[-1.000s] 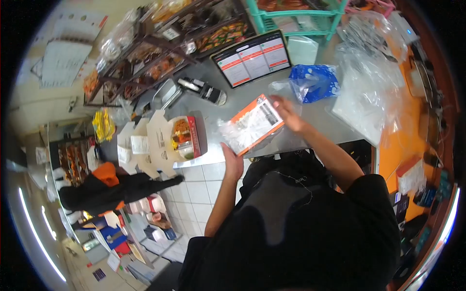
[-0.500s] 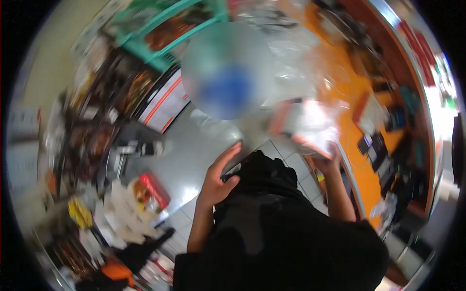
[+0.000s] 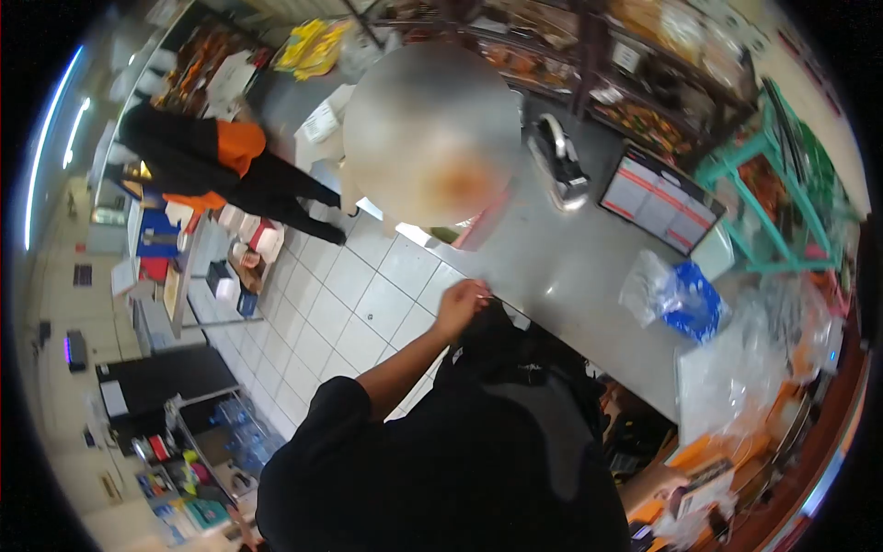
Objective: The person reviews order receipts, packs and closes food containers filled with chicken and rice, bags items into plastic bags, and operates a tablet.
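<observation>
My left hand [image 3: 460, 309] is by the near edge of the steel table [image 3: 575, 267], its fingers curled together. Whether anything is in them I cannot make out. At the lower right my right hand [image 3: 660, 484] reaches over the orange surface and grips a small box [image 3: 706, 488] with clear plastic around it. My body partly hides that arm. A red-sided box [image 3: 485, 225] lies on the table beyond my left hand, partly covered by a blurred disc.
A tablet screen [image 3: 662, 198], a blue-and-clear plastic bag [image 3: 692, 302] and a black-and-silver device [image 3: 558, 166] are on the table. Turquoise crates [image 3: 777, 202] stand at the right, and clear plastic bags [image 3: 745, 359] below. Someone in black and orange [image 3: 241, 161] stands at the upper left.
My view has swung left, bringing the tiled floor and another person into sight. My left hand's fingers were spread and are now curled. My right hand and its box have moved to the lower right.
</observation>
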Tool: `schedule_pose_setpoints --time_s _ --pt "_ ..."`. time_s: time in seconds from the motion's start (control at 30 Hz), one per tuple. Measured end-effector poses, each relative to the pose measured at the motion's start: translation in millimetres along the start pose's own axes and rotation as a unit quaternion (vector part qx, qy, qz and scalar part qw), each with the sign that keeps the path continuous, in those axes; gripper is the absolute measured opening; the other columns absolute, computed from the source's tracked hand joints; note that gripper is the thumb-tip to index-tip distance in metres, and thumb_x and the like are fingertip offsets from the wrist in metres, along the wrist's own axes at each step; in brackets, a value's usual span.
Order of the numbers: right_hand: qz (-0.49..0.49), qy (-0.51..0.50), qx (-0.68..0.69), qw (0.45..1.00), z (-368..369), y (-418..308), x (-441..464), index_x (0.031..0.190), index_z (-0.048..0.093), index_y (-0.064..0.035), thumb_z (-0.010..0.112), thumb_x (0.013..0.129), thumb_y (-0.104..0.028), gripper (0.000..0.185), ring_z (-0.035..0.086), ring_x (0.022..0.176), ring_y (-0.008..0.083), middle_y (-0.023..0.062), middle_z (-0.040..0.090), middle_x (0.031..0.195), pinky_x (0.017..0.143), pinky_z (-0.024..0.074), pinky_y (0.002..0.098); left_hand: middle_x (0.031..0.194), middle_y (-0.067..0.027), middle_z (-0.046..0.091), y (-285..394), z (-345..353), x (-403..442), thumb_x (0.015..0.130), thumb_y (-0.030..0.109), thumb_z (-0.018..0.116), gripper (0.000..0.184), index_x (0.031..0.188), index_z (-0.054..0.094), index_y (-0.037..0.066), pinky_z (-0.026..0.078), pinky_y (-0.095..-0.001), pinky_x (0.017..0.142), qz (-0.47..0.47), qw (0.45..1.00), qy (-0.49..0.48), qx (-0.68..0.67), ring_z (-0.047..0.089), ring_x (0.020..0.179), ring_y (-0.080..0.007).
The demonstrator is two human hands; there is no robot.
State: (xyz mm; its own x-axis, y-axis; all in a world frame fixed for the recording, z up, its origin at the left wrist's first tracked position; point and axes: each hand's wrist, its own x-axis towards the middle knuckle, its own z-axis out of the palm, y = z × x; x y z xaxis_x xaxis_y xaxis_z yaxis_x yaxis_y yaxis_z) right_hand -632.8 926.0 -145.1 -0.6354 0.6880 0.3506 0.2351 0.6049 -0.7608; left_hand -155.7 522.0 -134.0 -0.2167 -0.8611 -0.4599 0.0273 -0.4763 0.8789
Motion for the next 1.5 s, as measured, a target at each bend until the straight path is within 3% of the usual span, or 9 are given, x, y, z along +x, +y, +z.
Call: schedule_pose_setpoints --time_s 0.13,0.27,0.43,0.53,0.67,0.87,1.13,1.33,1.5 --pt "-0.259 -0.199 0.209 0.922 -12.9 -148.4 -182.2 0.128 0.053 0.0011 0.059 0.099 -0.035 0.047 0.058 0.108 0.0316 0.0196 0.057 0.124 0.096 0.0470 0.0427 0.090 -0.0053 0.066 30.3 -56.2 18.2 0.101 0.035 0.056 0.030 0.100 0.062 0.006 0.049 -0.0285 0.069 0.013 0.970 0.236 -0.061 0.062 0.077 -0.0144" --pt "-0.317 -0.666 0.366 0.568 -50.2 -295.6 -366.4 0.113 0.064 0.0038 0.054 0.099 -0.020 0.029 0.060 0.112 0.0254 0.0146 0.066 0.115 0.102 0.0422 0.0378 0.081 -0.0060 0.065 36.4 -121.4 23.3 0.104 0.033 0.051 0.034 0.093 0.062 0.003 0.046 -0.0260 0.065 0.135 0.928 0.340 -0.074 0.060 0.071 -0.0126" --pt "-0.403 -0.805 0.339 0.273 -101.0 -440.1 -600.9 0.118 0.063 -0.0015 0.072 0.089 -0.021 0.037 0.068 0.102 0.0268 0.0156 0.070 0.109 0.092 0.0510 0.0360 0.073 -0.0050 0.061 61.8 -144.4 28.9 0.107 0.025 0.047 0.035 0.088 0.062 0.000 0.046 -0.0264 0.065 0.220 0.929 0.296 -0.033 0.057 0.069 -0.0116" --pt "-0.544 -0.744 0.170 0.348 -102.0 -460.9 -726.8 0.125 0.056 0.0017 0.078 0.082 -0.025 0.055 0.064 0.113 0.0342 0.0205 0.066 0.119 0.096 0.0494 0.0404 0.073 -0.0060 0.062 72.7 -141.1 31.5 0.106 0.023 0.048 0.036 0.085 0.063 -0.002 0.048 -0.0269 0.067 0.234 0.933 0.273 0.000 0.058 0.071 -0.0114" --pt "-0.414 -0.837 0.081 0.349 -124.6 -453.8 -765.2 0.125 0.054 0.0045 0.077 0.082 -0.019 0.054 0.060 0.116 0.0381 0.0221 0.056 0.133 0.095 0.0486 0.0387 0.076 -0.0073 0.064 82.9 -136.2 12.2 0.104 0.019 0.050 0.032 0.084 0.062 -0.002 0.049 -0.0281 0.069 0.267 0.940 0.200 0.078 0.060 0.073 -0.0138" --pt "-0.274 -0.656 0.529 0.463 -115.8 -394.5 -584.1 0.123 0.054 0.0003 0.060 0.097 -0.004 0.026 0.062 0.104 0.0174 0.0101 0.060 0.119 0.086 0.0493 0.0274 0.084 -0.0121 0.065 124.7 -119.9 -15.7 0.099 0.012 0.057 0.018 0.088 0.063 -0.001 0.050 -0.0349 0.074 0.279 0.946 -0.109 0.122 0.064 0.080 -0.0260" --pt "-0.383 -0.670 0.127 0.624 -10.7 -196.1 -445.7 0.103 0.070 -0.0009 0.065 0.092 -0.008 0.014 0.068 0.086 0.0249 0.0162 0.071 0.094 0.082 0.0525 0.0355 0.122 -0.0157 0.059 100.8 -22.9 40.6 0.094 0.025 0.062 0.031 0.117 0.059 0.004 0.043 -0.0444 0.100 0.332 0.860 -0.259 0.288 0.054 0.116 -0.0368" --pt "-0.463 -0.684 0.114 0.552 -42.9 -201.2 -443.5 0.122 0.063 -0.0040 0.069 0.085 -0.009 0.038 0.065 0.095 0.0361 0.0192 0.065 0.109 0.084 0.0516 0.0421 0.155 -0.0179 0.035 52.2 36.1 89.5 0.087 0.047 0.067 0.077 0.144 0.042 0.002 0.022 -0.0584 0.117 0.325 0.711 -0.190 0.594 0.027 0.145 -0.0396" --pt "-0.408 -0.777 0.049 0.477 -51.7 -189.1 -404.7 0.123 0.063 -0.0057 0.068 0.085 -0.004 0.038 0.063 0.077 0.0259 0.0142 0.059 0.105 0.071 0.0529 0.0370 0.158 -0.0168 0.028 42.1 24.5 111.8 0.075 0.058 0.074 0.098 0.145 0.039 -0.001 0.019 -0.0496 0.121 0.350 0.743 -0.154 0.549 0.021 0.148 -0.0367"
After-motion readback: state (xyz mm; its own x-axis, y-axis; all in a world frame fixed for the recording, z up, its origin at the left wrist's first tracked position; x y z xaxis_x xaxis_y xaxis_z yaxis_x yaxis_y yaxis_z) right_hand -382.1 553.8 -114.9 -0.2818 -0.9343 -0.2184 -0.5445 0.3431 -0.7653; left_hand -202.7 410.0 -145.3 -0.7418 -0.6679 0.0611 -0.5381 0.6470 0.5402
